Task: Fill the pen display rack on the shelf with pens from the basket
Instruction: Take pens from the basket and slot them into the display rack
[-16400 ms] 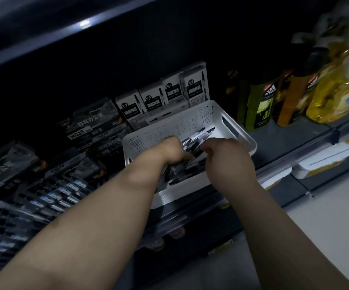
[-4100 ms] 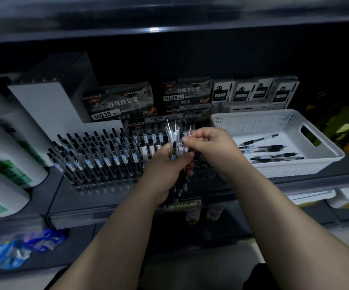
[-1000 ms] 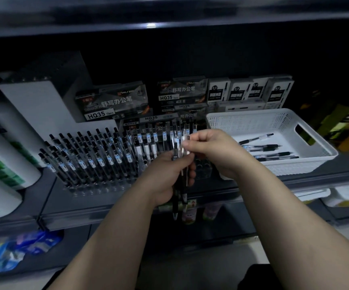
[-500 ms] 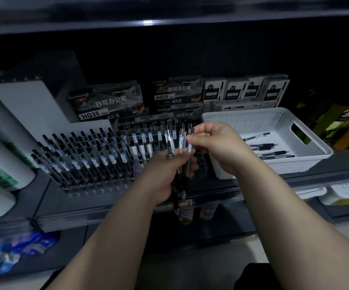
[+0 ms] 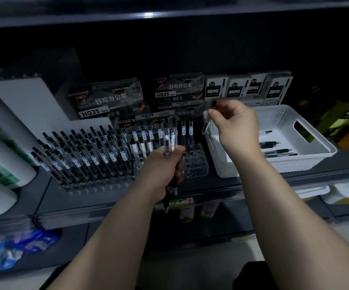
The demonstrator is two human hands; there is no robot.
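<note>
Head view: left grip (image 5: 161, 166) closed round a bundle of pens (image 5: 167, 147), held upright just in front of the pen rack (image 5: 194, 164) on the shelf (image 5: 106, 197). Right grip (image 5: 236, 124) pinches a single pen (image 5: 206, 126), raised between rack and basket (image 5: 315, 147). Rack full at left, bare holes at right end. White basket just right of rack, few loose pens (image 5: 273, 152) inside.

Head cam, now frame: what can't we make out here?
All head view:
- Pen bundle count: the left hand wraps it.
- Single pen in right hand: motion-blurred, which end leads unclear.
- Rack free holes: partly behind left hand.
- Loose pens in basket: dark, overlapping, count unclear.
- Bottles at left: cut by frame edge.
</note>
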